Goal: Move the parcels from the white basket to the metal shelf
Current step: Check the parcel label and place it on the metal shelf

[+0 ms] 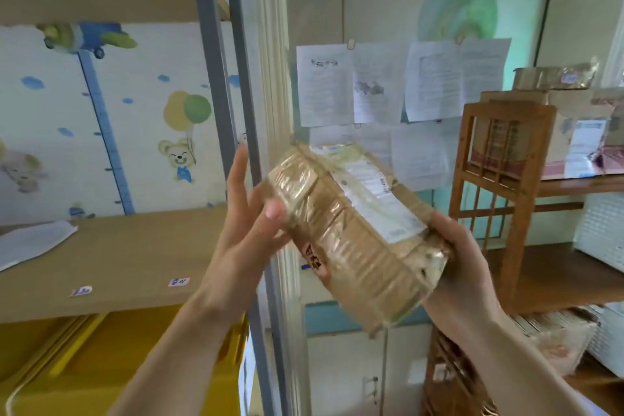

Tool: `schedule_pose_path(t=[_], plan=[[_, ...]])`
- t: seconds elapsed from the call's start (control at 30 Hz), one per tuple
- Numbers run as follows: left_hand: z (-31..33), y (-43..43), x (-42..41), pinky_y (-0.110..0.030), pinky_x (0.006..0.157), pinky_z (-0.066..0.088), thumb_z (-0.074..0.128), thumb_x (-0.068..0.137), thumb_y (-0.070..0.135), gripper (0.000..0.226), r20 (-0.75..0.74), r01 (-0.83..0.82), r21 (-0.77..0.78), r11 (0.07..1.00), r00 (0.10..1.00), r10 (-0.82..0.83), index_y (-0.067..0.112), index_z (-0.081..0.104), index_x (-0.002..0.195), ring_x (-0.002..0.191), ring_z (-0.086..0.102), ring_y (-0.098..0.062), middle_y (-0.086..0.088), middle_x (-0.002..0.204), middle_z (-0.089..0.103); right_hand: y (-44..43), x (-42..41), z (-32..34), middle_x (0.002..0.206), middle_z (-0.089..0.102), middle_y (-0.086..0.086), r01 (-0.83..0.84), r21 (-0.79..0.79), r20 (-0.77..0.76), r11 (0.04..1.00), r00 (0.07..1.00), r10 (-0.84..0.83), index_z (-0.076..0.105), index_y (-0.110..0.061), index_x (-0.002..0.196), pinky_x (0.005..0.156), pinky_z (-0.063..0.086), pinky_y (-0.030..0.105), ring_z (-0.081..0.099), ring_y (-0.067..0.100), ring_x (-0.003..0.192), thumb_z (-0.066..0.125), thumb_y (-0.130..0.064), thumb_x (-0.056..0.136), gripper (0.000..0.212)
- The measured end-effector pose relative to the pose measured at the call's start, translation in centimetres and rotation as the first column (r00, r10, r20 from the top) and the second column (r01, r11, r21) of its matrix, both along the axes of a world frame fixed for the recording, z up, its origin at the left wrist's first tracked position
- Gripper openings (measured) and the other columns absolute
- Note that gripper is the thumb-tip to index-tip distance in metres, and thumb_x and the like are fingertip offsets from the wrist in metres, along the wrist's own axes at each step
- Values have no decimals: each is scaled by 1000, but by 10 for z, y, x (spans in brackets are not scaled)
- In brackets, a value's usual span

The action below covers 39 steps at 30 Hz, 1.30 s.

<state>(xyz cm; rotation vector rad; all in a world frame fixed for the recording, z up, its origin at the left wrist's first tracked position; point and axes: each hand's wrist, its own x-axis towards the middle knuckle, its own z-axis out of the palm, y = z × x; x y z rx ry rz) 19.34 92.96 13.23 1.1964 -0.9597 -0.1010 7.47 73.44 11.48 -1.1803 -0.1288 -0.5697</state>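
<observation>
A brown cardboard parcel (351,233), wrapped in clear tape and bearing a white shipping label, is held tilted in mid-air at the centre. My right hand (462,267) grips its lower right end. My left hand (250,216) touches its upper left end with the thumb on the face and the fingers stretched upward. The metal shelf (216,78) with grey uprights stands at the left; its brown board (128,257) lies just left of the parcel. A white basket (601,230) shows at the right edge.
A white flat packet (30,243) lies on the shelf board's left part, and small labels stick to the board's front edge. Yellow boxes (118,365) fill the level below. A wooden rack (499,186) with parcels stands at the right. Papers hang on the wall behind.
</observation>
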Motion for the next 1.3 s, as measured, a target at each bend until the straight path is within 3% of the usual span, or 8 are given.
schedule_pose_path(t=[0.1, 0.17, 0.4, 0.63, 0.8, 0.93, 1.07, 1.3], plan=[[7, 11, 1, -33, 92, 58, 70, 81, 58, 62, 10, 6, 50, 999, 1000, -6, 47, 52, 139, 124, 65, -15, 14, 129, 70, -2, 4, 13, 80, 82, 6, -42, 133, -225, 990, 972, 71, 84, -20, 75, 55, 61, 35, 80, 21, 67, 38, -66, 95, 68], [-1, 11, -4, -26, 85, 60, 56, 92, 44, 35, -50, -31, 35, 999, 998, 33, 39, 61, 127, 112, 72, -15, 9, 115, 78, -1, 5, 12, 97, 81, 15, -89, 210, -241, 974, 961, 139, 80, -15, 101, 53, 63, 37, 80, 28, 73, 35, -70, 93, 72], [-14, 29, -8, -33, 99, 56, 42, 98, 38, 37, -103, -302, 4, 953, 948, 301, 43, 49, 134, 120, 68, -14, 3, 125, 73, 26, 26, 3, 135, 64, 25, -222, 73, -142, 972, 963, 230, 52, -16, 141, 83, 63, 45, 63, 46, 123, 52, -54, 88, 65], [-14, 97, 7, -34, 101, 55, 42, 92, 42, 67, -23, -468, 71, 881, 882, 471, 35, 28, 157, 123, 65, -6, 7, 133, 68, 78, 74, -9, 130, 69, 17, -253, -32, -172, 967, 954, 244, 58, -20, 137, 86, 62, 41, 70, 32, 114, 53, -58, 81, 68], [-21, 180, 67, -29, 99, 52, 36, 92, 59, 65, 297, -673, 277, 685, 738, 605, 53, 14, 153, 110, 66, 9, 28, 109, 75, 132, 123, -20, 114, 78, -8, -77, -451, -84, 889, 995, 44, 63, -23, 131, 80, 62, 26, 74, 12, 107, 58, -43, 82, 53], [-26, 233, 128, -27, 115, 39, 44, 95, 43, 57, 251, -662, 283, 694, 749, 613, 43, 27, 149, 136, 48, 6, 41, 130, 59, 180, 188, -21, 121, 73, -24, 13, -645, -10, 764, 1000, -26, 61, -30, 135, 84, 60, 24, 71, -3, 108, 67, -46, 82, 56], [-44, 278, 206, -13, 94, 53, 44, 100, 31, 27, 243, -668, 365, 649, 741, 626, 29, 60, 121, 110, 65, 11, 31, 108, 74, 228, 274, -30, 130, 68, -22, 31, -749, -56, 661, 993, -109, 55, -29, 143, 99, 57, 30, 63, -4, 120, 70, -32, 91, 54], [-77, 309, 289, -23, 115, 37, 48, 100, 39, 43, 250, -596, 500, 629, 794, 554, 24, 50, 140, 125, 54, 8, 25, 130, 60, 267, 344, -64, 140, 61, -12, -4, -783, -198, 623, 950, -243, 43, -23, 151, 97, 49, 14, 58, 2, 123, 66, -27, 94, 62]])
